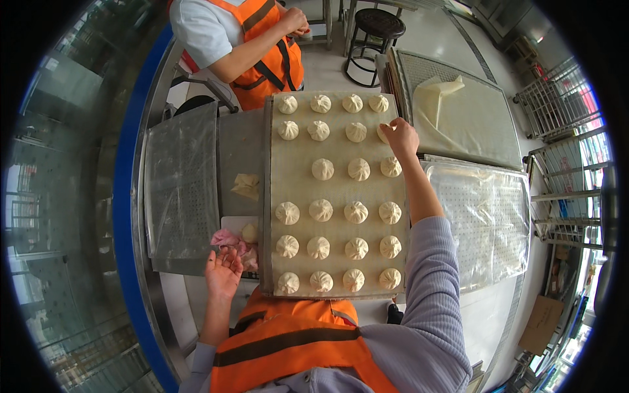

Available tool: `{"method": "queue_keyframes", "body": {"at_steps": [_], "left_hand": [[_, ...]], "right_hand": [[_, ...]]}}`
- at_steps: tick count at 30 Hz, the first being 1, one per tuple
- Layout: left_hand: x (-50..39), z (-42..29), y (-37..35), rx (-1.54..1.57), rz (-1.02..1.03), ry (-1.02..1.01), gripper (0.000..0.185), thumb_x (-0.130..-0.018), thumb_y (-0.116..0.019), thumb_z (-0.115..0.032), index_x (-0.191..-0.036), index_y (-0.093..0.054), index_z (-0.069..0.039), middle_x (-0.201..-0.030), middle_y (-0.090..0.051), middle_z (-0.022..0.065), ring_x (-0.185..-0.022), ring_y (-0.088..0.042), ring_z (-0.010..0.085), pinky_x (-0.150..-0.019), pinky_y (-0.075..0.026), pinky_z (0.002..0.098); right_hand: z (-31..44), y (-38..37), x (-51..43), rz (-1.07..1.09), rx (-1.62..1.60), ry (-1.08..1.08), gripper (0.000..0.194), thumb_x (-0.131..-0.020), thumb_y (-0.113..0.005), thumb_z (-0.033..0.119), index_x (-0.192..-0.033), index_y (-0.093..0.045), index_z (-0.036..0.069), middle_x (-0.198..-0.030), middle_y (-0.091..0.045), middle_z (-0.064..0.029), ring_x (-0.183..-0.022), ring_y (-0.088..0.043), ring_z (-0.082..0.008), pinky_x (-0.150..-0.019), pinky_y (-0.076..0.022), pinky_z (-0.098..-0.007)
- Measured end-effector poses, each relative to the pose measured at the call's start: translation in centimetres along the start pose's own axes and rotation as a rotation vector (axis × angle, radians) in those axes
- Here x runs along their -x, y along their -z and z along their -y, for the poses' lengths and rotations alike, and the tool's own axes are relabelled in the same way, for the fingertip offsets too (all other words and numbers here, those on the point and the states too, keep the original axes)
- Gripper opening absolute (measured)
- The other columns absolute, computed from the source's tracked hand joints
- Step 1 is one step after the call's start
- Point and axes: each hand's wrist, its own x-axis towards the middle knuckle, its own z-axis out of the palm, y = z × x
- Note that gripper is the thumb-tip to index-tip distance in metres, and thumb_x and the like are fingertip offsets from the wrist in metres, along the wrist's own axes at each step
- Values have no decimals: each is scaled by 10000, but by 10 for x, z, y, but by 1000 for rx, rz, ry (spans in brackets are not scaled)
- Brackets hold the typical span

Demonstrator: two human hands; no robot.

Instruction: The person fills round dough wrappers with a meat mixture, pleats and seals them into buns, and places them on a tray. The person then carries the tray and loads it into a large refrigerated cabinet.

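Rows of pleated dough buns (322, 210) sit on a cloth-lined tray (295, 189) in front of me. The third row from the far end has a gap at its left. At the far right edge, my right hand (402, 138) pinches a steamed-bun-shaped dough bun (381, 133) in the second row, and the fingers hide part of it. My left hand (224, 272) is palm up with fingers apart and holds nothing. It is left of the tray, just below a pink cloth (225, 238). Small dark specks show on its fingers.
Left of the tray lie a crumpled pale cloth (245, 185) and a plastic-covered perforated tray (182, 186). On the right are cloth-covered stacked trays (471, 127) and another plastic-covered tray (481, 221). A co-worker in an orange apron (268, 54) stands opposite, near a black stool (379, 23).
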Motion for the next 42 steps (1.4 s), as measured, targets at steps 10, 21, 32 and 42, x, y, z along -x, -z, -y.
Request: {"method": "queue_keyframes", "body": {"at_steps": [10,21,32,42], "left_hand": [[-1,-1,8,24,-7,0,360,-930,-502,-423,-1032,-580,-87,-982,-653,93,-881,-620,235,-766,-510,375],[4,-3,12,28,-3,-11,376,-929,-512,-420,-1032,-597,-69,-974,-658,94,-853,-629,225,-752,-518,361],[4,2,13,59,-24,-8,369,-932,-509,-418,-1045,-583,-74,-989,-653,97,-869,-619,234,-762,-512,370],[7,-5,31,86,-50,-20,366,-932,-508,-416,-1042,-572,-72,-1017,-643,105,-870,-612,240,-770,-507,376]], "right_hand": [[13,3,2,-14,23,213,324,-722,-715,346,-950,-671,121,-939,-662,-120,-895,-631,-316,-776,-504,-426],[52,-44,9,114,-31,183,274,-760,-695,345,-900,-673,111,-771,-681,-107,-746,-651,-313,-677,-503,-414],[102,-34,23,221,-190,511,421,-746,-717,354,-1091,-625,130,-772,-620,-86,-773,-627,-273,-687,-492,-389],[116,-66,12,363,-235,459,345,-747,-717,359,-973,-683,100,-874,-680,-118,-807,-644,-277,-718,-501,-397]]}}
